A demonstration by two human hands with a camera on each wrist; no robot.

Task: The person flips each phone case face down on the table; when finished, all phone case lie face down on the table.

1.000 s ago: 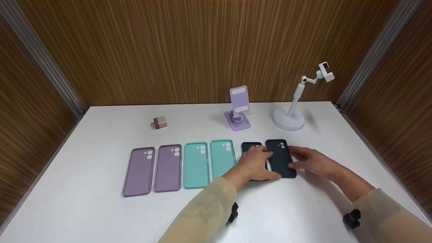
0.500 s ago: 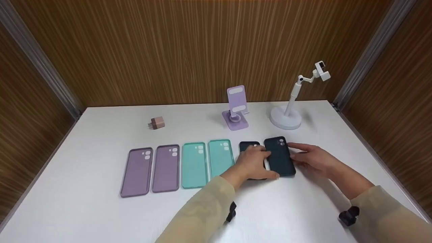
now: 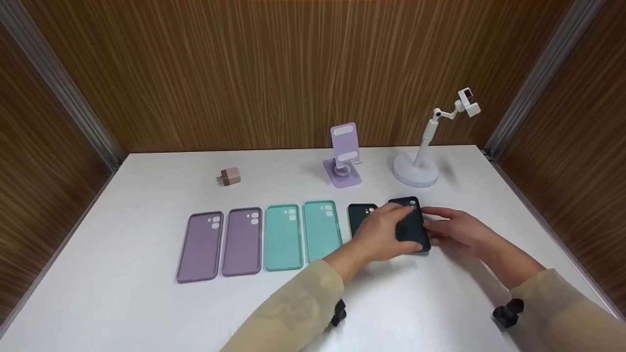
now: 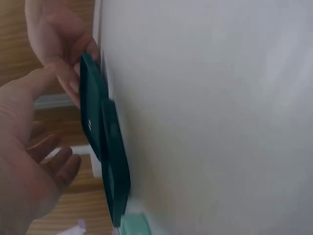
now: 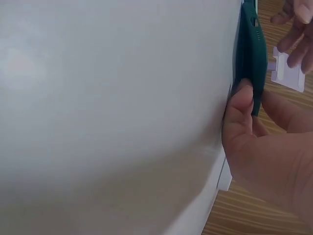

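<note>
My right hand [image 3: 462, 232] pinches the right long edge of a dark green phone case [image 3: 410, 227], thumb on one side and fingers on the other in the right wrist view. That edge is tilted up off the table in the left wrist view. Over the same case hovers my left hand [image 3: 384, 234], thumb and fingers spread, a gap showing between it and the case [image 4: 92, 103] in the left wrist view. Just left lies a second dark green case [image 3: 359, 215], partly hidden by my left hand. Two mint cases [image 3: 284, 239] and two purple cases [image 3: 200, 249] continue the row leftward.
Behind the row stand a lilac phone stand [image 3: 346, 151] and a white stand with a jointed arm [image 3: 415, 171]. A pink plug charger [image 3: 230, 176] lies at back left. Wood-grain panels [image 3: 244, 73] close off the white table's [image 3: 146, 313] back and sides.
My left hand has moved right, from the left dark case to over the right one. My right hand has taken hold of the right dark case's edge and tilted the case slightly.
</note>
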